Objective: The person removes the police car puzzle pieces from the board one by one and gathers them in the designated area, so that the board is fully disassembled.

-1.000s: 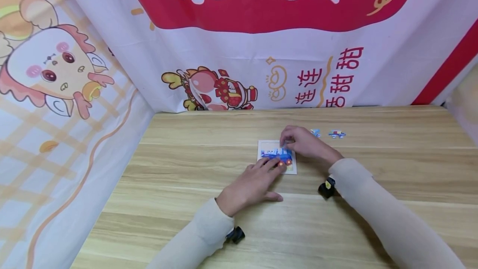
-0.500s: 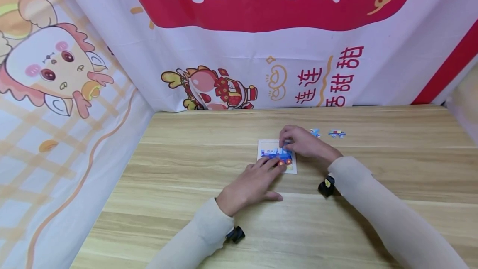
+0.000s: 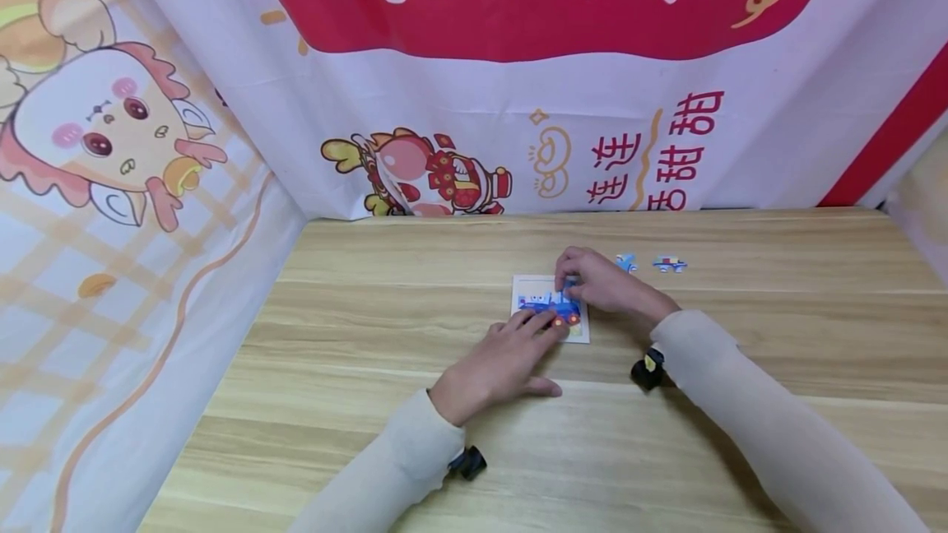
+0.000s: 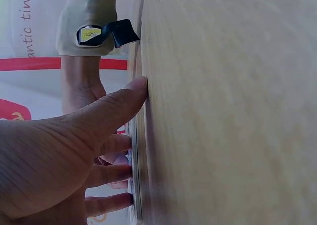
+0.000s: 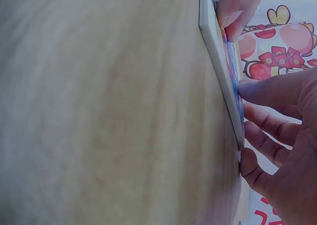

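A small square jigsaw board (image 3: 522,285) with a white border and a blue vehicle picture lies flat on the wooden table. My left hand (image 3: 496,368) rests its outstretched fingertips on the board's lower part, with the thumb spread off to the side on the table. At the board's upper right corner, my right hand (image 3: 601,282) has thumb and fingers bent together around a blue puzzle piece (image 3: 569,282), mostly hidden by the fingers. The right wrist view shows its thumb tip (image 5: 250,90) on the printed face and the little finger down by the board's edge.
Two loose puzzle pieces lie on the table behind the right hand: a light blue one (image 3: 626,262) and a multicoloured one (image 3: 670,264). The wooden table (image 3: 333,311) ends at a printed curtain (image 3: 459,89) along the back and left.
Both hands stay almost in place over the board. The right fingers shift only very slightly at the corner; the two loose pieces have not moved.
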Motion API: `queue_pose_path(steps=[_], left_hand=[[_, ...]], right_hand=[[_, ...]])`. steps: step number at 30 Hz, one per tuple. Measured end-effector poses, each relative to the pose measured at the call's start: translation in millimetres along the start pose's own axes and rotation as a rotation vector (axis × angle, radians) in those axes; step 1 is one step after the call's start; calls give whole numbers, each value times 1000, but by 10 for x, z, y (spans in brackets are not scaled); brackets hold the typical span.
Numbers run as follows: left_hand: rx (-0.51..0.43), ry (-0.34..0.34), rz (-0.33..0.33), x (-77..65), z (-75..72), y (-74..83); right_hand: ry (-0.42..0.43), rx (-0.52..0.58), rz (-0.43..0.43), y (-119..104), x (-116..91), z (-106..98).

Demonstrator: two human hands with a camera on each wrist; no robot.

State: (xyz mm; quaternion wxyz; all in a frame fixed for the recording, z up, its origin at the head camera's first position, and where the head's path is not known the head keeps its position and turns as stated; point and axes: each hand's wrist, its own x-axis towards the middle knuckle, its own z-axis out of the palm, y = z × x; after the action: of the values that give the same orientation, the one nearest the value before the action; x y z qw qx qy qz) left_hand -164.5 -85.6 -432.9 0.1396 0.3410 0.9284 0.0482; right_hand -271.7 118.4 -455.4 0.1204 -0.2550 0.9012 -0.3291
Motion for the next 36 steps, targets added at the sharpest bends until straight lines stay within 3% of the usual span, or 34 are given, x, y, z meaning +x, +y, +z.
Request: queue_pose_path(steps=[36], left_hand=[[4, 3, 8, 11, 3, -21]], right_hand=[[10, 12, 56, -80, -24, -21]])
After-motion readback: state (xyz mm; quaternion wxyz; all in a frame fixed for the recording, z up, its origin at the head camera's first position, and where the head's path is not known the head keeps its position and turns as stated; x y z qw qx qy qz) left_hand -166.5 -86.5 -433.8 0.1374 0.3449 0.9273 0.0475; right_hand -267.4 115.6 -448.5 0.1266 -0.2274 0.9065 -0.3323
